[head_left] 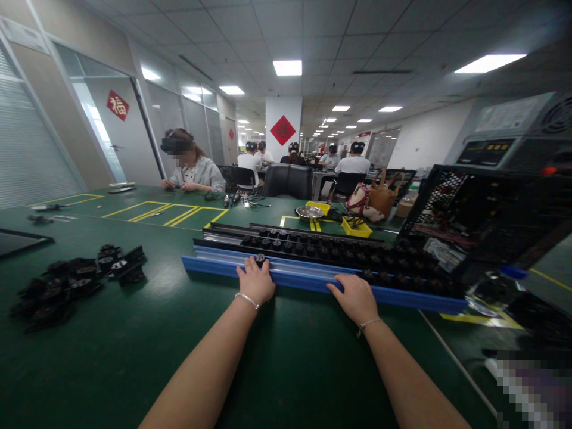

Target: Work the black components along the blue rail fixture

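A long blue rail [214, 266] with a channel along it lies across the green table in front of me. My left hand [257, 285] reaches over its near wall, fingers closed about a small black part with a round light-coloured centre [260, 259] in the channel. Farther right, my right hand [358, 297] grips the near wall of the same rail, fingertips bent over the top edge. Similar black parts [417, 281] sit in the rail's right end. Behind it, black rails [223, 245] hold rows of such parts. What lies under my right fingers is hidden.
A loose heap of black parts [67, 283] lies at the left. An open computer case [482, 220] and a clear bottle with a blue cap [496, 291] stand right. Beyond the rails are a metal bowl [309, 212] and yellow trays [357, 229]. A person [196, 170] sits across the table.
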Motion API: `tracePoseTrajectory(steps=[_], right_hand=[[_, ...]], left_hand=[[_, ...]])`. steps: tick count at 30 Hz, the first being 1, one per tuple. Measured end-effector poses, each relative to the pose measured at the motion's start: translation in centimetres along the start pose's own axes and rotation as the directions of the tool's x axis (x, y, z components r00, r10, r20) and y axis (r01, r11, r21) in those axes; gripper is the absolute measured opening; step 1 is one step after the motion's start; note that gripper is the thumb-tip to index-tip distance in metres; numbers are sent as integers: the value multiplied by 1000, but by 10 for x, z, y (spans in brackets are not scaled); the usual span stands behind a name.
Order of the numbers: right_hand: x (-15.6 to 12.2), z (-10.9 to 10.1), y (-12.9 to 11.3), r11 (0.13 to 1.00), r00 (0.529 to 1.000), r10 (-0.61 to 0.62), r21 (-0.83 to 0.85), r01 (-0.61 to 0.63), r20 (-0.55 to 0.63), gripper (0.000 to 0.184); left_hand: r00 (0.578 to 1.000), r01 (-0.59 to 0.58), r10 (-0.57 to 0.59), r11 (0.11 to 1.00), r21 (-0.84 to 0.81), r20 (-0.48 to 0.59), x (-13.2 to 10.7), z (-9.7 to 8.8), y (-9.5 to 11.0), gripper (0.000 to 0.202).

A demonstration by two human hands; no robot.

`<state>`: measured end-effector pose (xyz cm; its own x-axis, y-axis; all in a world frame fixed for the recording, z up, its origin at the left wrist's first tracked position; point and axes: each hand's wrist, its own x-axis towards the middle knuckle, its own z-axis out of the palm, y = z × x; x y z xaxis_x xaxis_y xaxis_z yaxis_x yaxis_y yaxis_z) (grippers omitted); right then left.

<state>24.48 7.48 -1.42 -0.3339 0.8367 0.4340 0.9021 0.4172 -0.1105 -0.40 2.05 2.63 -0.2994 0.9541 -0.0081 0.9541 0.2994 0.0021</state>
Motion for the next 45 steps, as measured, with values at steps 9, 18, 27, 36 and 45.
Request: tracePoseTrajectory(steps=[9,18,27,36,45], right_hand=[[0,-2,-1,1000,1000,10,6,-10,7,33],[0,-2,-2,1000,1000,8,5,-8,5,31],[0,-3,-1,1000,1000,-6,-10,6,4,30],[0,0,0,1000,1000,-3,-5,3,-4,32],[1,-2,0,1000,1000,-3,-3,3,16,32]], left_hand=[[1000,15,-15,1000,-11,11,4,2,-5,74],[999,28,-27,999,-18,37,4,-1,-7,75],[999,45,-44,999,-21,28,7,1,-11,74],[997,55,-53,998,-28,50,7,-1,-13,74],[998,53,-51,998,-39,33,7,-1,-14,74]])
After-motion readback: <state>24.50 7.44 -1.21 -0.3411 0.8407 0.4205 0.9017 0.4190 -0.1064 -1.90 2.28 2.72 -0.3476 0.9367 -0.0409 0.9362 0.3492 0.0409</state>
